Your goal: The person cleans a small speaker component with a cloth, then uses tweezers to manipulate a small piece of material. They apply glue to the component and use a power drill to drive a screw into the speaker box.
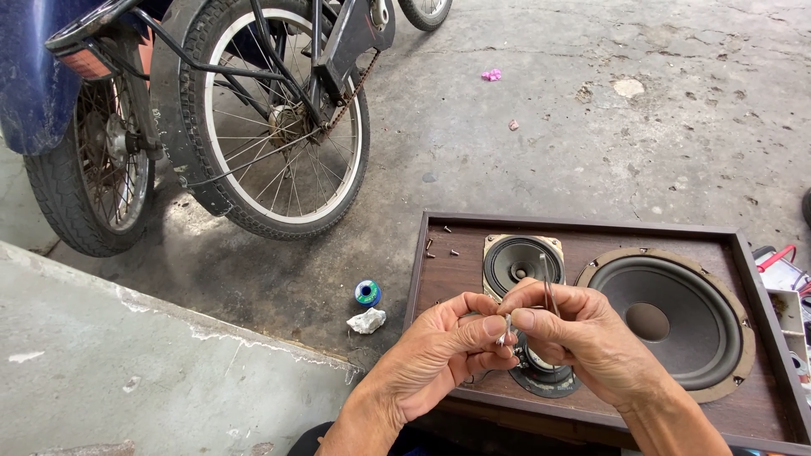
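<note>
My left hand (443, 355) and my right hand (583, 338) meet over the front of a dark wooden speaker panel (439, 262) lying flat on the ground. Both pinch a thin wire (507, 328) between thumb and fingers; the right hand also holds slim metal tweezers (547, 291) pointing up. Under my hands lies a small loose speaker (545, 376), magnet side up, partly hidden. A small speaker (522, 260) and a large woofer (667, 317) sit in the panel.
A solder spool (367, 293) and a crumpled white lump (366, 321) lie on the concrete left of the panel. Small screws (439, 245) rest on the panel's corner. A bicycle wheel (279, 118) and a motorbike wheel (89, 177) stand at the upper left. A parts tray (790, 295) is at the right edge.
</note>
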